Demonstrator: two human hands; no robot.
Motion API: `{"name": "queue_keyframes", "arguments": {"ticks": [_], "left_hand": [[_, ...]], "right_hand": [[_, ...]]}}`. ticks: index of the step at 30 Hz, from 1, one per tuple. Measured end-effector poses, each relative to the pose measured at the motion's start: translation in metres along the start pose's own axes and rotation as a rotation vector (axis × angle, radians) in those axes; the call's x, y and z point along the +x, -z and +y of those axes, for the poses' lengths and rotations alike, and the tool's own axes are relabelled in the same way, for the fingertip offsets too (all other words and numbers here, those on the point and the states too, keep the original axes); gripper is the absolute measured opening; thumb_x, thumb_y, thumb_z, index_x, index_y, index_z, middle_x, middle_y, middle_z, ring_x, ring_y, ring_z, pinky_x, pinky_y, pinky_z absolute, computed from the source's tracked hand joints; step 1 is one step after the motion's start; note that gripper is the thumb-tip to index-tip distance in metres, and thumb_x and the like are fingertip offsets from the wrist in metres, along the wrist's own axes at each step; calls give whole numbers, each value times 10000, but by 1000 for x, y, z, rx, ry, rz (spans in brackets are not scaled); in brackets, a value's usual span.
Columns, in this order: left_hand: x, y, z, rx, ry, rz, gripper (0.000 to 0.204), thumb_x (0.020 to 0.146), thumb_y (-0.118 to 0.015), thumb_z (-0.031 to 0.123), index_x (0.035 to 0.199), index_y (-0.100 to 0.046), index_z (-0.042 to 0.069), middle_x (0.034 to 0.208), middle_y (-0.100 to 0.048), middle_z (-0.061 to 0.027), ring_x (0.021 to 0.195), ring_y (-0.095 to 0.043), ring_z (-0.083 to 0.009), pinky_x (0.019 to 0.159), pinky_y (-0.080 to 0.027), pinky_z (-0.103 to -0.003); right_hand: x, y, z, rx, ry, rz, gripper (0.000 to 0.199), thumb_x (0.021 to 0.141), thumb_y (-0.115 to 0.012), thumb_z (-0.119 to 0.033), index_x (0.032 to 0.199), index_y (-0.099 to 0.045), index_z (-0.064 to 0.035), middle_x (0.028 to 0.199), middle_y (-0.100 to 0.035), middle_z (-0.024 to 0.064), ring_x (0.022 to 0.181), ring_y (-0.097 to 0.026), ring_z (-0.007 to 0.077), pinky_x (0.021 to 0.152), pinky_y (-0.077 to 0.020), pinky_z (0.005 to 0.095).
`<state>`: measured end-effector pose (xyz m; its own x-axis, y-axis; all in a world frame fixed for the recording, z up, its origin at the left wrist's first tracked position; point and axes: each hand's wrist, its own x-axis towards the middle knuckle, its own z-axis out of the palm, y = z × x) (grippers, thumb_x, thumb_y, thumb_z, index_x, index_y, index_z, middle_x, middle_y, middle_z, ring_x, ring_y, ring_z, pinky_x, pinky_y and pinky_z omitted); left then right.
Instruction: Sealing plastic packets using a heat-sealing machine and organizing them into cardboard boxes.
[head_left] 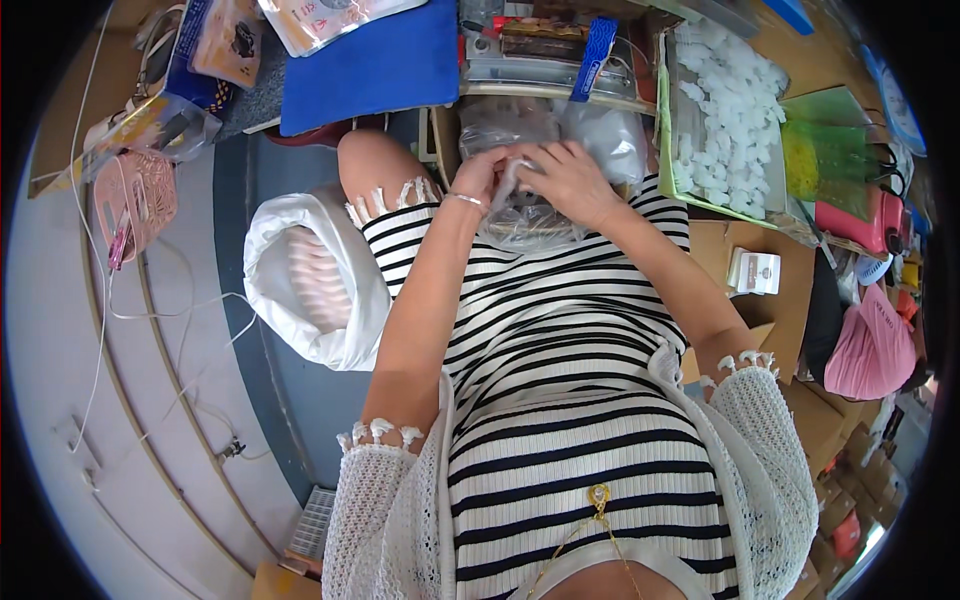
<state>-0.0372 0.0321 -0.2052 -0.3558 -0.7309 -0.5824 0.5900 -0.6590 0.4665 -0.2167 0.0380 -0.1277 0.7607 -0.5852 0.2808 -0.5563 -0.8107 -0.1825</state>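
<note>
Both my hands are at a clear plastic bag (530, 238) in front of my lap, under the edge of the work table. My left hand (482, 180) has its fingers bent together at the left side of the bag's mouth. From the right, my right hand (570, 183) reaches over the bag, its fingers curled onto the plastic beside the left fingertips. Dark contents show dimly through the bag; what they are I cannot make out. Behind the hands more clear plastic bagging (610, 135) fills the open space under the table edge.
A green-edged tray (668, 150) of small white pieces stands at the right. On the table lie a blue mat (370, 75) and a blue packet (596, 55). Left of my lap is an open white sack (262, 255); a pink basket (150, 190) hangs at the wall. Cardboard boxes (715, 255) stand right.
</note>
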Motion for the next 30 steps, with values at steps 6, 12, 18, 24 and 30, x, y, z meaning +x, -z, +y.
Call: {"name": "queue_keyframes", "arguments": {"ticks": [6, 12, 18, 24, 30], "left_hand": [[6, 7, 11, 114, -552, 345, 179, 910, -651, 176, 890, -676, 0, 777, -657, -31, 683, -587, -106, 658, -472, -238], [-4, -9, 7, 446, -975, 544, 203, 926, -644, 189, 852, -687, 5, 730, -638, -5, 662, -554, -67, 641, -452, -208], [-24, -24, 5, 554, -838, 399, 209, 922, -653, 200, 904, -691, -4, 763, -654, -15, 688, -563, -56, 620, -446, -203], [-20, -23, 17, 970, -1073, 198, 219, 915, -651, 194, 936, -701, -19, 713, -657, -10, 653, -586, -88, 618, -476, -264], [-6, -5, 6, 334, -586, 268, 184, 865, -693, 170, 879, -701, -13, 738, -668, -78, 661, -624, -146, 624, -485, -293]], "right_hand": [[18, -2, 12, -65, -470, -267, 108, 836, -559, -166, 814, -637, -95, 1009, -638, 117, 950, -577, 231, 849, -427, 361], [-3, -36, 36, -206, -620, -563, 163, 828, -602, -214, 866, -681, -76, 890, -667, 120, 957, -587, 219, 829, -446, 368], [35, -29, 24, 1425, -729, 98, 242, 911, -606, -230, 996, -679, -15, 961, -670, 50, 917, -583, 135, 826, -453, 287], [23, -40, 28, 899, -511, -155, 231, 914, -617, -167, 1028, -641, 33, 941, -639, 42, 922, -585, 171, 836, -460, 300], [22, -41, 16, 878, -403, -14, 210, 907, -604, -186, 975, -657, 5, 864, -630, 87, 842, -608, 203, 754, -463, 366]]}}
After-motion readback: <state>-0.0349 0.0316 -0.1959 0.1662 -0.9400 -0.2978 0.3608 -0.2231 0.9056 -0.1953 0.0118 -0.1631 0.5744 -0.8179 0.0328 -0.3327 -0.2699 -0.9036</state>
